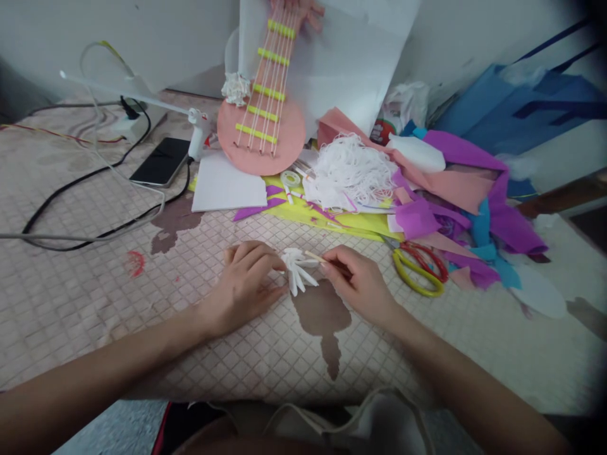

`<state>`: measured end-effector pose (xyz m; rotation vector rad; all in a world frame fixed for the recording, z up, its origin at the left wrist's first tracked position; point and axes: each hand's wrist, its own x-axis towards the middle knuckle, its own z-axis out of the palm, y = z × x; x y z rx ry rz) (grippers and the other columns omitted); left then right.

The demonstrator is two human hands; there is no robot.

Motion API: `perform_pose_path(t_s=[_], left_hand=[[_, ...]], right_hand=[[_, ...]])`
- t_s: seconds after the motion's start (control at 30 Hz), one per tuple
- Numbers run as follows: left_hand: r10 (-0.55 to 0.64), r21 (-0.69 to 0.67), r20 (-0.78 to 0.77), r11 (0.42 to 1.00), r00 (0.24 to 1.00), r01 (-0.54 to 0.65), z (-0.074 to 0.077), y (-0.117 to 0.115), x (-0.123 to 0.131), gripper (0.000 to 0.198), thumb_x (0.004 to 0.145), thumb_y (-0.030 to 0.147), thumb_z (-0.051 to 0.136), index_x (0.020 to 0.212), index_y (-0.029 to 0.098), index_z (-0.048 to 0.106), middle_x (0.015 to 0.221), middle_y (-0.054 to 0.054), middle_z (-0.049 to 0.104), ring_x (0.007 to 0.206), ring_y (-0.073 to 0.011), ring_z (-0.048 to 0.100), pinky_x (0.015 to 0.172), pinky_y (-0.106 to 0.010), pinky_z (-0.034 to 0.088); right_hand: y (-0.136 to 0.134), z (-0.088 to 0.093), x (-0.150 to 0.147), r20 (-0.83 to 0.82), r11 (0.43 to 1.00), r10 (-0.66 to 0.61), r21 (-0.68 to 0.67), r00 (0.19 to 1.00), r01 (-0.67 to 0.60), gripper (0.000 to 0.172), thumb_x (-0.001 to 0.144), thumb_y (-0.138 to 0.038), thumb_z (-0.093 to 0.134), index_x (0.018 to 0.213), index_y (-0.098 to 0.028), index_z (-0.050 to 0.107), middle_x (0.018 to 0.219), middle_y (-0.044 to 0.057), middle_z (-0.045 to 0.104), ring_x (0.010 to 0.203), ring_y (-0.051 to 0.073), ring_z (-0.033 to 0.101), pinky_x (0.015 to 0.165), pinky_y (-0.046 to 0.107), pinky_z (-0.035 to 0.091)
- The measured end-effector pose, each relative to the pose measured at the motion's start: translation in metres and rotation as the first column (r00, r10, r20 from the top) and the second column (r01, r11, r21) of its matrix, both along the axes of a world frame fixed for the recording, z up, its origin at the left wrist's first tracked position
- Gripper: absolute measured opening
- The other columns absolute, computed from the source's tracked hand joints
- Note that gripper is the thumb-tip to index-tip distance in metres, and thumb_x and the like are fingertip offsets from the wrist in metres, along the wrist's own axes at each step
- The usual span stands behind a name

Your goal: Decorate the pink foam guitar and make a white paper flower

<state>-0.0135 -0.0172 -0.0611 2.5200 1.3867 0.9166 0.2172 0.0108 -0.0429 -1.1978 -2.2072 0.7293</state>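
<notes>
A small white paper flower [298, 270] with narrow, spread petals is between my two hands, above the patterned tabletop [213, 360]. My left hand [249, 284] is closed at the flower's left side, its fingertips and thumb pinching the edge. In my right hand [355, 278] is a thin wooden stick [313, 256], held between thumb and fingers, its tip pointing left at the flower's upper right. The curled fingers hide the stick's other end.
Scissors [417, 272] with yellow and red handles lie right of my right hand. Behind are a pink paper guitar [260, 136], white shredded strands [351, 170], purple paper [512, 208] and a white pad [230, 183]. A glue gun [196, 139], phone [161, 161] and cables [61, 189] are at left.
</notes>
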Motion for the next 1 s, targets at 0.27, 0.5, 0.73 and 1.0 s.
perform_pose_path(t_s=[0.27,0.5,0.73,1.0], left_hand=[[-0.066,0.116,-0.004,0.991,0.998,0.066,-0.002,-0.01,0.007,0.018,0.078,0.03,0.066,0.091,0.022,0.055,0.09,-0.001,0.064,0.096,-0.0204,0.052,0.08,-0.038,0.032],[-0.014,0.075,0.049,0.997,0.999,0.01,-0.004,-0.01,0.005,0.028,0.076,0.033,0.068,0.097,0.021,0.052,0.1,-0.005,0.059,0.099,-0.0222,0.048,0.081,-0.038,0.035],[-0.066,0.039,0.01,0.997,0.998,0.065,-0.006,-0.01,0.008,0.023,0.078,0.028,0.066,0.095,0.021,0.052,0.1,-0.004,0.059,0.099,-0.0213,0.048,0.08,-0.037,0.034],[-0.09,0.007,0.023,0.996,0.996,0.09,-0.008,-0.008,0.009,0.019,0.078,0.024,0.065,0.092,0.021,0.053,0.098,-0.003,0.058,0.1,-0.0208,0.048,0.081,-0.037,0.033]], right_hand=[[-0.013,-0.003,-0.011,0.194,0.976,0.094,0.176,0.977,-0.129,0.022,0.091,-0.021,0.041,0.107,-0.02,0.057,0.096,0.006,0.059,0.083,0.015,0.057,0.069,0.026,0.046],[-0.015,-0.006,-0.017,0.274,0.949,0.129,0.246,0.953,-0.199,0.022,0.093,-0.023,0.038,0.092,-0.018,0.059,0.094,0.007,0.059,0.084,0.015,0.056,0.072,0.027,0.047],[-0.017,-0.007,-0.018,0.344,0.924,0.14,0.292,0.928,-0.247,0.02,0.092,-0.02,0.04,0.09,-0.018,0.06,0.097,0.007,0.06,0.088,0.016,0.056,0.07,0.028,0.047],[-0.019,-0.008,-0.019,0.32,0.945,0.148,0.234,0.936,-0.23,0.018,0.091,-0.02,0.041,0.094,-0.018,0.059,0.097,0.007,0.059,0.088,0.016,0.056,0.069,0.028,0.047]])
